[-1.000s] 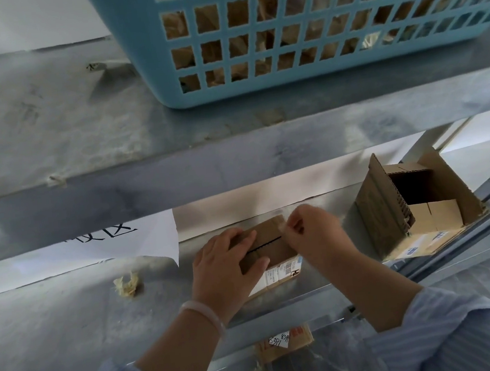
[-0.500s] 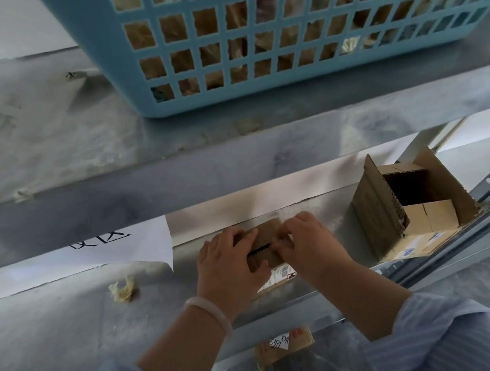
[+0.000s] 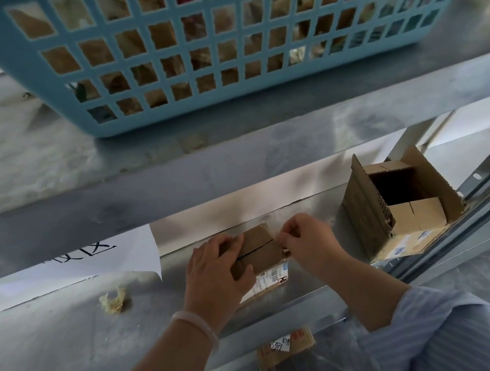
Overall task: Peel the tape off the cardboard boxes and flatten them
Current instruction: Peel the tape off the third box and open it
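Since the moment before, the right hand (image 3: pixel 307 242) has drawn off the top of the small cardboard box (image 3: pixel 259 247) to its right edge, so the dark seam across the top shows again. Nearest, striped sleeves (image 3: pixel 449 330) frame a flattened cardboard piece (image 3: pixel 285 347) lying below the lower shelf (image 3: pixel 57 341). The left hand (image 3: pixel 217 276), a pale bracelet (image 3: pixel 198 326) at its wrist, curls its fingers over the box's left side and grips it. The right thumb and fingertips are bent tight and pinch the box's right top edge; whether tape lies between them is too small to tell. This box sits on the lower shelf between both hands. A crumpled tape wad (image 3: pixel 113 298) lies well left of it, an open cardboard box (image 3: pixel 399 202) stands to the right. Behind hangs a white paper sheet (image 3: pixel 94 261). Farther up, the upper shelf (image 3: pixel 84 160) bears a blue basket (image 3: pixel 229 108).
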